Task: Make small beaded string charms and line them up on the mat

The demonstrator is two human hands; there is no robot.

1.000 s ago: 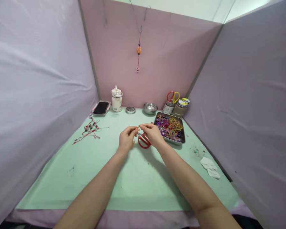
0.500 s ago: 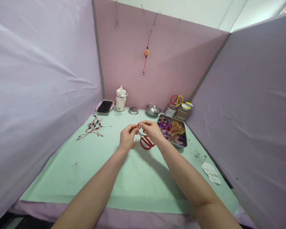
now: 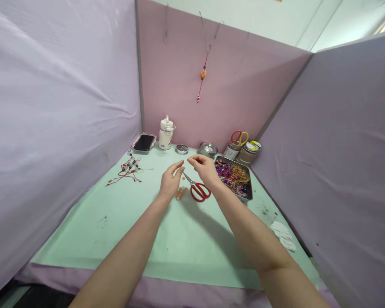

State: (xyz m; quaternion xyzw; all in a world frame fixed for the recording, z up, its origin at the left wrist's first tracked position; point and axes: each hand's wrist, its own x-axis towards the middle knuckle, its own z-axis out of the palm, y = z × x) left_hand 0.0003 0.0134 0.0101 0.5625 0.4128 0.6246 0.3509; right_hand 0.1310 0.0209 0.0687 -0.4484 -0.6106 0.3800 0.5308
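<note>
My left hand [image 3: 171,180] is held above the mat with thumb and forefinger apart and nothing visible between them. Close by on its right, my right hand [image 3: 205,168] has its thumb and forefinger pinched together; whatever is between them, if anything, is too small to make out. Red-handled scissors [image 3: 200,192] lie on the mat below the hands, blades pointing up and left. Beside them is a small cluster of orange beads [image 3: 180,193], and one loose orange bead [image 3: 183,178] lies just left of the blade tips.
A metal tray [image 3: 244,199] of tangled beaded cords stands to the right. Red beaded strings [image 3: 128,170] lie at left. Along the back are a phone [image 3: 144,143], a white bottle [image 3: 166,134], a steel bowl [image 3: 208,149] and jars. A beaded cord [image 3: 203,74] hangs from a hook.
My hands have drawn apart, and the left fingers have opened from an orange bead they were holding. The loose bead and the orange cluster now show below. The view has shifted.
</note>
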